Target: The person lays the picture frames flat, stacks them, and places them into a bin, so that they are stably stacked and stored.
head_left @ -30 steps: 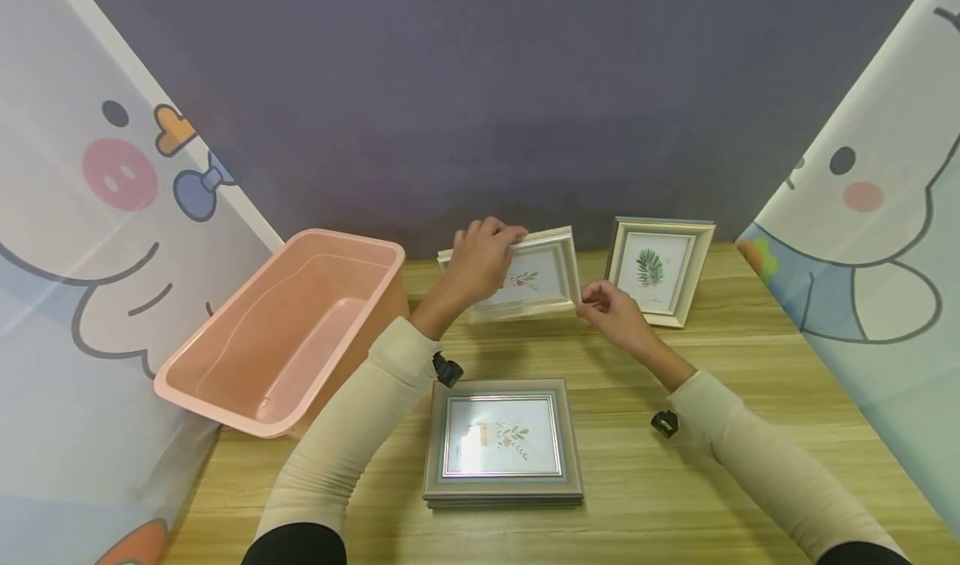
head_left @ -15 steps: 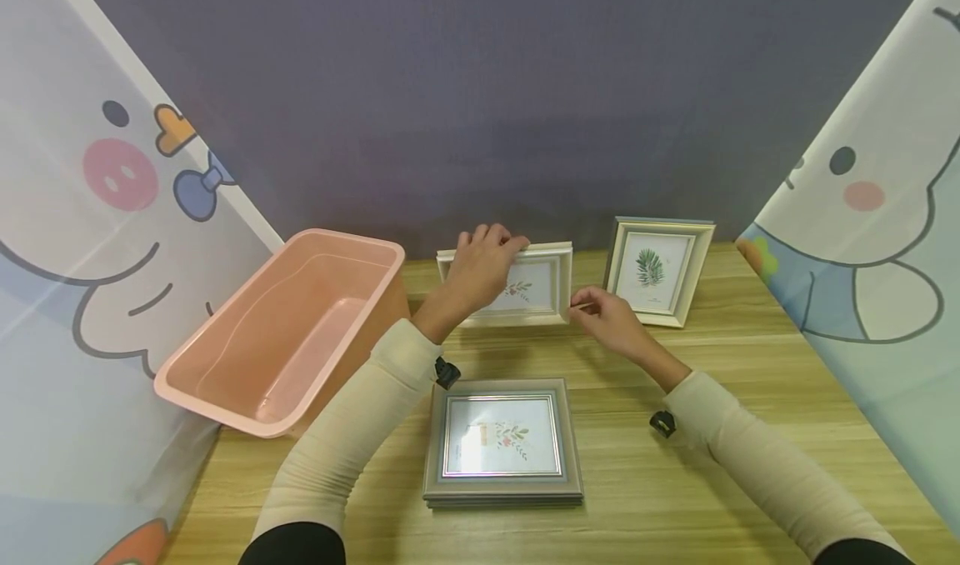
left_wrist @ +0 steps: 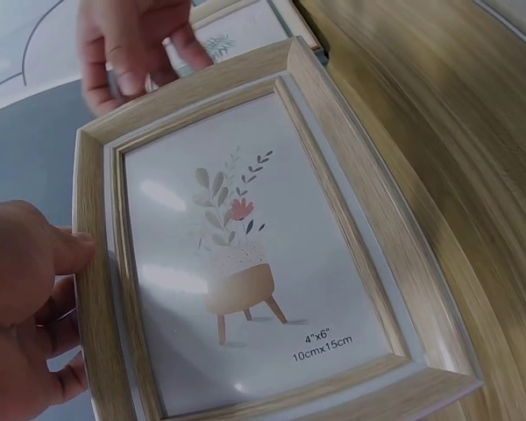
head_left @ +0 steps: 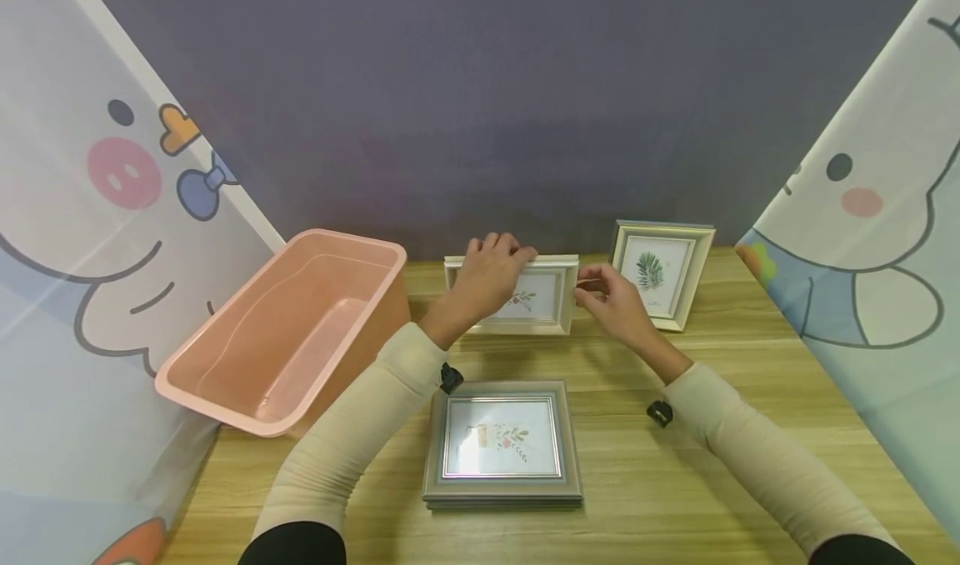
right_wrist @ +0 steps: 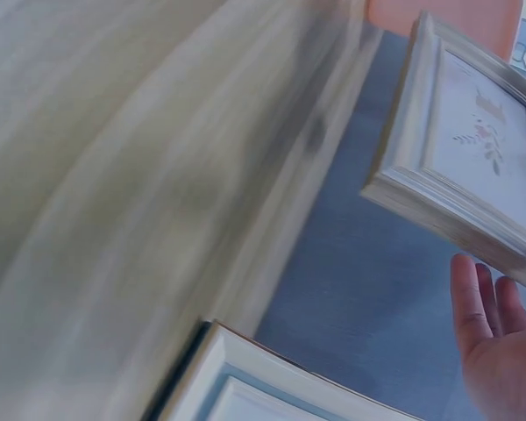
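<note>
My left hand (head_left: 491,280) grips the top edge of a pale wood-look picture frame (head_left: 564,298), thumb in front and fingers behind. The frame is upright on its long side near the back wall, its plant print lying sideways; whether its lower edge touches the table is unclear. At the frame's right edge my right hand (head_left: 613,305) has loosely bent fingers touching or nearly touching it. In the right wrist view those fingers (right_wrist: 470,307) look mostly straight. Just right stands a second picture frame (head_left: 658,269) with a green leaf print.
A stack of grey-brown picture frames (head_left: 502,486) lies flat at the front middle of the wooden table (head_left: 637,498). A pink plastic tub (head_left: 375,332) sits at the left. A dark wall (head_left: 480,115) stands behind, with cartoon-printed panels on both sides.
The held frame has tipped from slanted to level and come down slightly. My right hand has slid up its right edge, with its finger pinch loosening. The head view has shifted slightly.
</note>
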Available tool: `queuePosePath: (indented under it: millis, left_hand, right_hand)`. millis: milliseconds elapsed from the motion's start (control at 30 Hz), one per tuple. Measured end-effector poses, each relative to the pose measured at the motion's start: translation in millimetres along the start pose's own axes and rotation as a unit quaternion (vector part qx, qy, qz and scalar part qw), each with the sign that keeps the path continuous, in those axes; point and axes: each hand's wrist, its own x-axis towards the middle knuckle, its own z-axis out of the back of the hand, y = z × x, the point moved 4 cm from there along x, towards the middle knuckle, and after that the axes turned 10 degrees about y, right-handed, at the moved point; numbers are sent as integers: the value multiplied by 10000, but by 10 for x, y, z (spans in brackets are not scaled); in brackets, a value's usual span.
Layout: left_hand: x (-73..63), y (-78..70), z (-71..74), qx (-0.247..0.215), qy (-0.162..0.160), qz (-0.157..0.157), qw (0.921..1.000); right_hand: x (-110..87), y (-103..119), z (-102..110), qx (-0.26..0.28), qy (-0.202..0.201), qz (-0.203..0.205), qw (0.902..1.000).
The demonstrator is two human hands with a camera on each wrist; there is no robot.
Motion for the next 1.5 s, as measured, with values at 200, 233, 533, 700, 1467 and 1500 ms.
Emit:
queuePosePath:
  millis: [200,233,533,700,1467,1500]
  left_hand:
    - [-4,-28,-17,-49,-13,-56,10000]
    - [-5,-32,-21,-36,-12,-60,10000]
    - [-5,-69,1,71,-36,-70,9999]
    - [-5,-69,-5,55,8,-67,10000]
    - [-184,329,72,-1074,172,163,9939]
    - [-193,360,75,-1123,207,171,9933]
  right_hand:
    - [38,86,44,327,-251,439,9982]
    - [39,93,47,285,-263,491,9980]
    - [42,127,29,-276,-74,798,9964]
    - [47,141,17,-115,-114,656,9977]
    - [-34,119,139,-381,-339,855,9950]
    - [-41,115,150,-437,-366,914,9942]
